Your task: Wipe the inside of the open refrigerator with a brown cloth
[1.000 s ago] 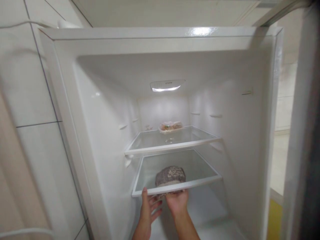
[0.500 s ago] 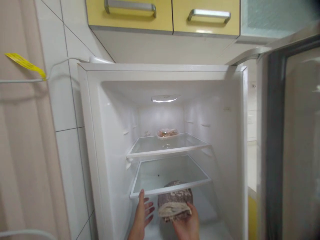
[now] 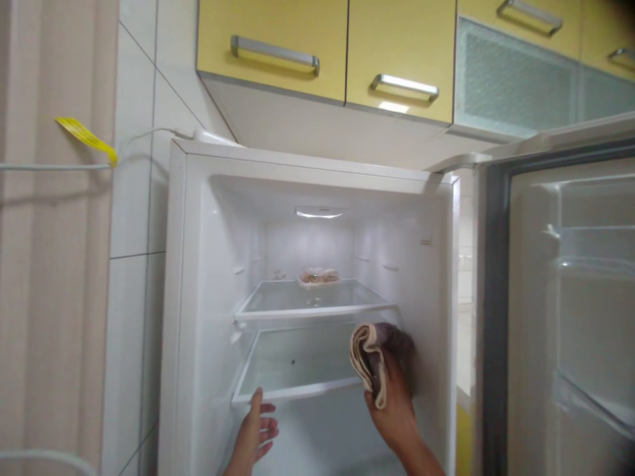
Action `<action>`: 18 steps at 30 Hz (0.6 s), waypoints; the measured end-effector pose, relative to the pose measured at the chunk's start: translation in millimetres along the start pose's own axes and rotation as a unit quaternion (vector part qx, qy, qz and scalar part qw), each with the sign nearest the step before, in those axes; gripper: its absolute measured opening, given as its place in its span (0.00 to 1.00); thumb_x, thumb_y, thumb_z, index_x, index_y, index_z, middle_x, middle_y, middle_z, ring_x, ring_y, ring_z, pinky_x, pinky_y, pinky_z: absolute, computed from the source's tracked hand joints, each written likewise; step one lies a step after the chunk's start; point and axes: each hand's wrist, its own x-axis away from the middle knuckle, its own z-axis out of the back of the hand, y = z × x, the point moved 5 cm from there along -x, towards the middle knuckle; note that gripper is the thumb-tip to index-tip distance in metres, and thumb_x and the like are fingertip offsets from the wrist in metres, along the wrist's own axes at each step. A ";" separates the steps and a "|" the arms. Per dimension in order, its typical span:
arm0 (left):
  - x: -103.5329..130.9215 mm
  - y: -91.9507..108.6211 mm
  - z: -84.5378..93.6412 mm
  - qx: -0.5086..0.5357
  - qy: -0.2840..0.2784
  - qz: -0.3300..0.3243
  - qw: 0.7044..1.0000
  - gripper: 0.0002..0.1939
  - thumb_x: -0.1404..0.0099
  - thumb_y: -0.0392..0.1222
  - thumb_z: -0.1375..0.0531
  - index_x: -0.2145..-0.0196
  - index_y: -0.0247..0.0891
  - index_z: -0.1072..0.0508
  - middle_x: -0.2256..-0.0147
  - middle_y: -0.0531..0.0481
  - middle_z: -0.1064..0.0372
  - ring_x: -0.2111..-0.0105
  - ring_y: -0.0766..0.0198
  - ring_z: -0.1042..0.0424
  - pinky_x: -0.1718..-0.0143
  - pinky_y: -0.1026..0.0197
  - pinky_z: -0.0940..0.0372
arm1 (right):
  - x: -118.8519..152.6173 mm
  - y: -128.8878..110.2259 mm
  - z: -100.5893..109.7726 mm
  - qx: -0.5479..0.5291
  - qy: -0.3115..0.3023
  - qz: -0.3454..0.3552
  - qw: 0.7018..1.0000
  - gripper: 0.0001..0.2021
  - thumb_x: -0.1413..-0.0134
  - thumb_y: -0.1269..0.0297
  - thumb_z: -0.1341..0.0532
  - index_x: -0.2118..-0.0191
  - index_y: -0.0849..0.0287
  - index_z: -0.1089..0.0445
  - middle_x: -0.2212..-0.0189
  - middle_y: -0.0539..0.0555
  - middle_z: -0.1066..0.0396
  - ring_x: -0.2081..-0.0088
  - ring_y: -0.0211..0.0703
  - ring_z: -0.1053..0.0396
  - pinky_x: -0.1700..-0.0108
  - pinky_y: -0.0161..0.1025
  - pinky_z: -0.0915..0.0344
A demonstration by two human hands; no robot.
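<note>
A folded brown and cream cloth [image 3: 368, 360] is in my right hand [image 3: 395, 410], held up at the right side of the fridge's lower glass shelf [image 3: 297, 360]; its far part is blurred. My left hand [image 3: 254, 433] has its fingers apart and holds nothing, just below the front left corner of that shelf. A small dark spot lies on the shelf's glass. On the upper glass shelf [image 3: 278, 301] sits a clear-wrapped package [image 3: 319, 276] with pinkish contents.
The fridge door [image 3: 570, 317] stands open on the right. Yellow cabinets [image 3: 278, 33] hang above the fridge. To the left are white tiles, a cable with a yellow tag [image 3: 84, 134] and a beige surface.
My right hand has lifted the cloth from below the lower shelf, up and to the right. My left hand appears further left and slightly lower. The view has turned right, showing more of the door.
</note>
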 end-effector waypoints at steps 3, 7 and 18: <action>-1.1 -1.1 -1.9 0.012 -0.004 0.004 1.000 0.28 0.33 0.68 0.52 0.70 0.42 0.28 0.82 0.54 0.32 0.75 0.60 0.29 0.68 0.59 0.40 | -31.8 9.1 -31.9 0.114 -0.098 -0.033 0.988 0.29 0.57 0.64 0.34 0.44 0.55 0.26 0.38 0.64 0.31 0.33 0.69 0.42 0.28 0.65 0.59; 0.0 -2.8 -8.0 0.035 -0.025 0.011 0.999 0.30 0.33 0.69 0.53 0.68 0.41 0.27 0.82 0.54 0.31 0.75 0.61 0.29 0.68 0.61 0.40 | -43.3 21.2 -63.6 0.180 -0.166 -0.062 0.968 0.24 0.53 0.58 0.34 0.47 0.54 0.24 0.37 0.64 0.32 0.31 0.72 0.45 0.30 0.69 0.66; -5.7 -8.6 -11.8 0.061 -0.017 0.003 0.998 0.32 0.34 0.69 0.53 0.66 0.38 0.25 0.80 0.52 0.29 0.75 0.61 0.27 0.70 0.61 0.38 | -35.1 -38.4 -135.1 0.183 -0.248 -0.040 0.950 0.29 0.46 0.54 0.38 0.39 0.57 0.30 0.32 0.66 0.39 0.29 0.73 0.50 0.30 0.73 0.68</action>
